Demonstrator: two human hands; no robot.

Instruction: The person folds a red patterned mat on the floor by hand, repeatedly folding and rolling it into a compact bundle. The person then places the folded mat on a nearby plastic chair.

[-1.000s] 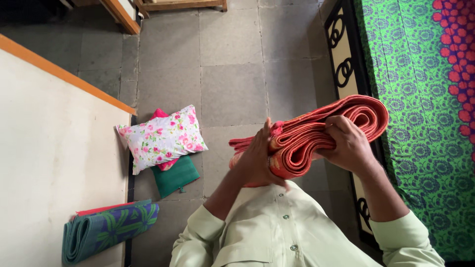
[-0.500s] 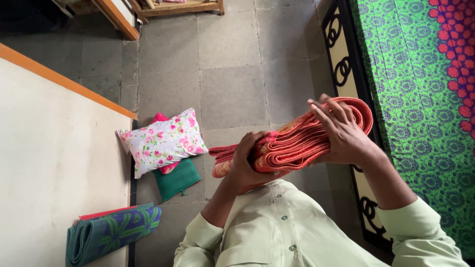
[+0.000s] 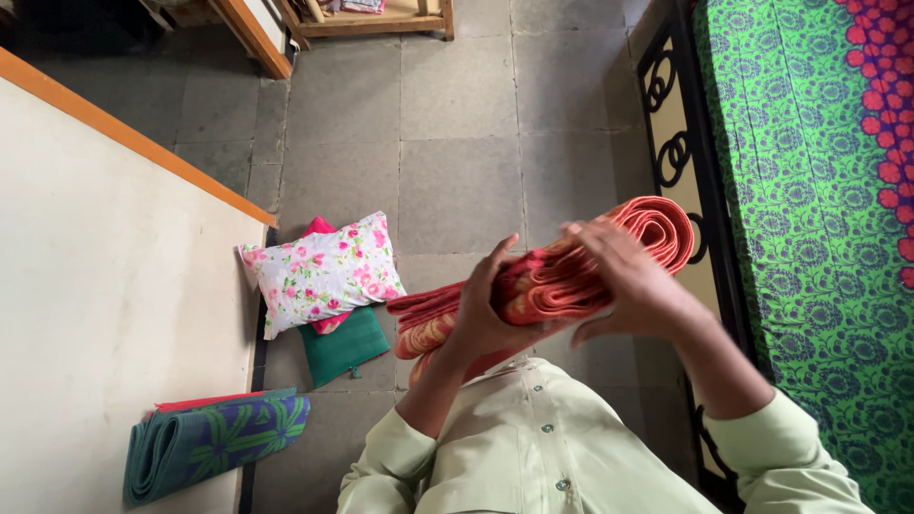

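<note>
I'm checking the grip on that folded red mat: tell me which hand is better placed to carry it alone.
Left, probably. The left hand wraps around the folded red mat near its middle, while the right hand only lies over the top with fingers spread.

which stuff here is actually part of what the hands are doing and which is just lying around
In hand:
- folded red mat
- left hand, gripping its near end
- right hand, laid on top

Lying about:
- floral pillow on the floor
- green cushion under it
- folded green-and-blue mat
- bed's green sheet
</note>
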